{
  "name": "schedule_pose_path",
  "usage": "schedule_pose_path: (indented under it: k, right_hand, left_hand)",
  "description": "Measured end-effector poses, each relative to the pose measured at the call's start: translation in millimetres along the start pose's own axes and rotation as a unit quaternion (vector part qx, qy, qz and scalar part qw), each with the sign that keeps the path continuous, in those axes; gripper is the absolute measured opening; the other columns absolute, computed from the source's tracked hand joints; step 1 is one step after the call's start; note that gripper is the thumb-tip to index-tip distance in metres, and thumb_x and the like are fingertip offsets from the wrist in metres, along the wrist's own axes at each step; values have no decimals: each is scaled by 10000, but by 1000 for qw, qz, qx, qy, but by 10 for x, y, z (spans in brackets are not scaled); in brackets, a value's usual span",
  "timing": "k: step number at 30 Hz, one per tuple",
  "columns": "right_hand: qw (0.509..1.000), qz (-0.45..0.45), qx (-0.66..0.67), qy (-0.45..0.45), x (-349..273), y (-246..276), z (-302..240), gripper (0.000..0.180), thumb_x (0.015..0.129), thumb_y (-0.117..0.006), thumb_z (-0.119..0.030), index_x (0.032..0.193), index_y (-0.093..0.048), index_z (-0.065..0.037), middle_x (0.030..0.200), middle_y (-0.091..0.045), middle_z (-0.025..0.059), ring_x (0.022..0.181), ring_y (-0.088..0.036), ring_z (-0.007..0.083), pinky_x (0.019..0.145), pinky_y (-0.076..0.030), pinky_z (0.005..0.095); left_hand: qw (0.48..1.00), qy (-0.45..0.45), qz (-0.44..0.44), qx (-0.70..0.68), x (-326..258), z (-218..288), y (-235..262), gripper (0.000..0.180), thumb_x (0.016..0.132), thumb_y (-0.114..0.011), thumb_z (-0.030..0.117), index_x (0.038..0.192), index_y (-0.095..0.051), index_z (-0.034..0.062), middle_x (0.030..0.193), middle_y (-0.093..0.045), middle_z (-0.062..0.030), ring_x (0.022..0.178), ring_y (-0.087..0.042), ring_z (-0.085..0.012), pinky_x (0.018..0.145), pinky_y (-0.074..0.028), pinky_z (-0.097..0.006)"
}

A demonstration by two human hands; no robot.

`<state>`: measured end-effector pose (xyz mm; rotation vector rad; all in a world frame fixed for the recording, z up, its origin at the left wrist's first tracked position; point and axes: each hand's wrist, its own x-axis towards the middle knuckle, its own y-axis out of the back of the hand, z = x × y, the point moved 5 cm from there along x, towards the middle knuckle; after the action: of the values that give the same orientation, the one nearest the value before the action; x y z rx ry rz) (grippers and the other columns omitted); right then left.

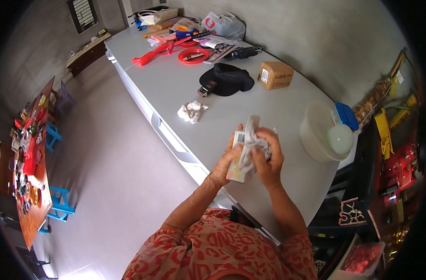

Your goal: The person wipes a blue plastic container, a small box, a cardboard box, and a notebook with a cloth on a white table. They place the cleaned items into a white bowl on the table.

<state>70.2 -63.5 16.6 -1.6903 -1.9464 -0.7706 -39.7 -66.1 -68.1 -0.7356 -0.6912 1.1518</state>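
Note:
Over the grey tabletop, my left hand (223, 166) is closed around a small pale carton (236, 173) with a barcode and yellowish markings. My right hand (270, 164) grips a crumpled whitish cloth (251, 140) and presses it against the carton's right side. The cloth covers part of the carton, and one end of it sticks up above the fingers. To the left of the hands lies a crumpled white tissue or rag (191, 112).
On the table (175, 135) are a black cap (229, 78), a brown cardboard box (276, 76), and a pale basin (312, 135) with a blue-lidded container (346, 116). Red items and a plastic bag (224, 25) crowd the far end. A wooden table (44, 196) with blue stools stands left.

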Motion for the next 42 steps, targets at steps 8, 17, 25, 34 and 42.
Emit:
schedule_pose_path:
  k: [8,17,25,34,42]
  right_hand:
    - [957,-102,-112,248,-220,-333,-401,269,804,-630,-116,1068,-611,-69,1059,-562,135,952,-513,298,819,-450,418]
    - [980,7,-108,167,182,-353,-278,283,804,-588,-20,1085,-617,-40,1029,-575,161,910,-538,285,744,-478,366]
    - [988,35,-121,85,174,-361,-64,246,778,-604,-38,1024,-610,-54,1027,-595,134,945,-516,294,818,-434,390]
    - [942,-214,-225,128,-355,-345,-259,269,682,-678,-44,934,-592,-83,955,-584,105,819,-562,279,689,-471,373]
    - [988,-67,-141,4,124,-313,-395,290,738,-646,-65,1022,-591,-51,873,-596,126,711,-583,269,626,-472,362]
  left_hand:
    - [998,-51,-6,-43,-69,112,-30,590,938,-550,268,1435,-292,82,1241,-495,-118,1077,-547,-215,919,-491,-323]
    - [986,32,13,-164,-138,25,131,566,871,-576,424,1285,-480,50,1186,-572,-152,1048,-590,-270,949,-476,-401]
    - [979,11,11,-203,-135,151,111,613,890,-572,437,1368,-404,92,1265,-538,-120,1098,-561,-272,952,-457,-414]
    - [974,-69,30,-215,-108,463,306,679,841,-624,485,1420,-362,245,1302,-480,-132,1150,-505,-326,953,-456,-487]
    - [984,-58,-32,-168,-139,463,32,774,837,-669,345,1473,-246,216,1329,-476,-122,1183,-505,-299,1027,-411,-427]
